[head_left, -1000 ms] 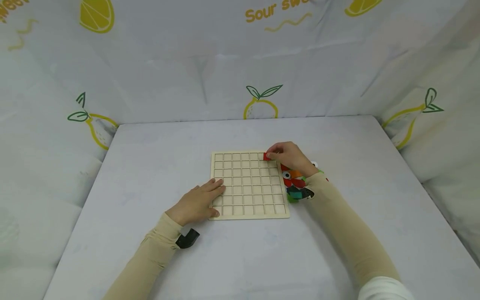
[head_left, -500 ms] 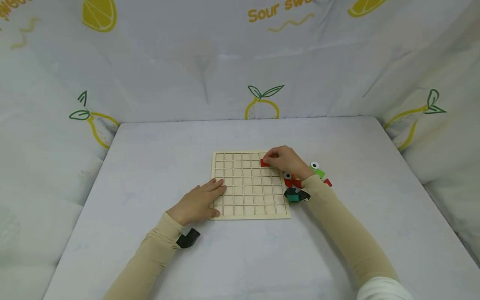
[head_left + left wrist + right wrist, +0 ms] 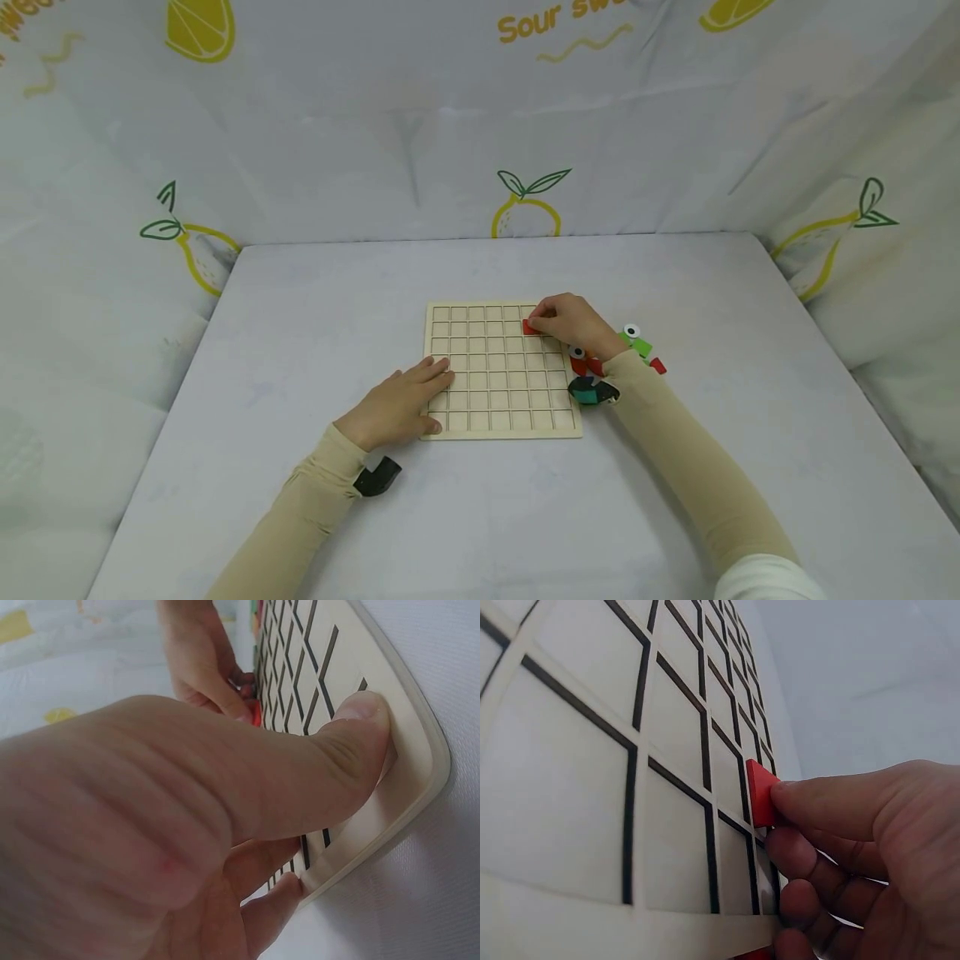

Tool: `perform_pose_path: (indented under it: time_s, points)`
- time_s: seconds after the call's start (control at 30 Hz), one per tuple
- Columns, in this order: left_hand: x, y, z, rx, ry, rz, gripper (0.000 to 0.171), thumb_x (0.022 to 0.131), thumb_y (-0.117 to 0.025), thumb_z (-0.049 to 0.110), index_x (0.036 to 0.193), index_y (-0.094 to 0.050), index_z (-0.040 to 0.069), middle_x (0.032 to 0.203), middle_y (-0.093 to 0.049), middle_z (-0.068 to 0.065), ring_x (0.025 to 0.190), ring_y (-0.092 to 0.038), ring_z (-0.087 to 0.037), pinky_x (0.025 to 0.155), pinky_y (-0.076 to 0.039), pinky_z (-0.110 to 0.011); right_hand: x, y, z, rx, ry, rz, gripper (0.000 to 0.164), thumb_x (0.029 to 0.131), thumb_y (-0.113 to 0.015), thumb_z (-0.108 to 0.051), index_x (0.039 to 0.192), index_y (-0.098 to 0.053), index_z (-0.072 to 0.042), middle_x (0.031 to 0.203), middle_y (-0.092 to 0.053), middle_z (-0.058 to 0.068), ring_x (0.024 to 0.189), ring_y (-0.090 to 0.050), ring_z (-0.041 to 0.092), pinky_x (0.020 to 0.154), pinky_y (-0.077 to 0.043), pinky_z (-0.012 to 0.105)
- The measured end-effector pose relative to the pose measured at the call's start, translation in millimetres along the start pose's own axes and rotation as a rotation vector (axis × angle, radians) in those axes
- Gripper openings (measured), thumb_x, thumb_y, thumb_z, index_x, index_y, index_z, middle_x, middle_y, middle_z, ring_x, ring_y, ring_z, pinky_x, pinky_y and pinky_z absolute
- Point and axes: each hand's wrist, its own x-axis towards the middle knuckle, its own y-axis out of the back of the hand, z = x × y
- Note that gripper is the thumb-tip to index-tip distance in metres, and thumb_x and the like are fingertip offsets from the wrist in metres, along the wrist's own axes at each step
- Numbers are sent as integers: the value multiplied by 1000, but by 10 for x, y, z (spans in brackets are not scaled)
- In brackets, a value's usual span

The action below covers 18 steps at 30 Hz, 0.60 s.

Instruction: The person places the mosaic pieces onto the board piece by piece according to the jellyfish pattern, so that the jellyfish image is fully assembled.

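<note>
A pale wooden grid board (image 3: 498, 392) with square recesses lies on the white table. My right hand (image 3: 572, 323) pinches a small red tile (image 3: 760, 793) between thumb and fingers, over a cell in the board's far right part. In the right wrist view the tile sits tilted at the grid's dividers. My left hand (image 3: 397, 404) rests with fingers spread on the board's left edge; in the left wrist view its thumb (image 3: 364, 724) presses flat near the board's corner.
Right of the board, partly under the right wrist, lie loose pieces: a red one with an eye (image 3: 577, 353), a green one (image 3: 639, 344), a white ring with a black centre (image 3: 632, 331) and a small red piece (image 3: 657, 366). A lemon-printed curtain (image 3: 337, 167) hangs behind the table.
My right hand has brought the red tile slightly nearer from the board's far edge, then stayed almost still. More of the loose pieces shows beside the wrist. The left hand has held its place.
</note>
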Motion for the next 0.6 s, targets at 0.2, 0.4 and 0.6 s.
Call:
perform_pose_path:
  time_s: [0.2,0.4,0.6]
  points:
    - [-6,1,-4,1,-4,3,78,90,-76,24,157,-38,10,169,-25,-6,159,-18,-27,125,-23,-63,17,-3,-15,-44,7,7,24,101,-61,-31,107,-71,-10,108,-72,8,91,-58,22,80,-49,34]
    - [-12,12,-9,0,-12,-8,78,91,-75,24,158,-36,10,169,-23,-7,159,-16,-28,125,-22,-64,24,-28,-36,-85,0,16,24,101,-61,-30,107,-70,-9,107,-72,9,91,-60,23,81,-50,35]
    - [-10,19,-2,3,-14,-15,78,91,-75,24,158,-36,10,170,-22,-7,159,-16,-28,125,-22,-64,-4,-61,-51,-80,10,45,23,101,-61,-31,108,-67,-10,102,-71,8,90,-61,23,81,-50,36]
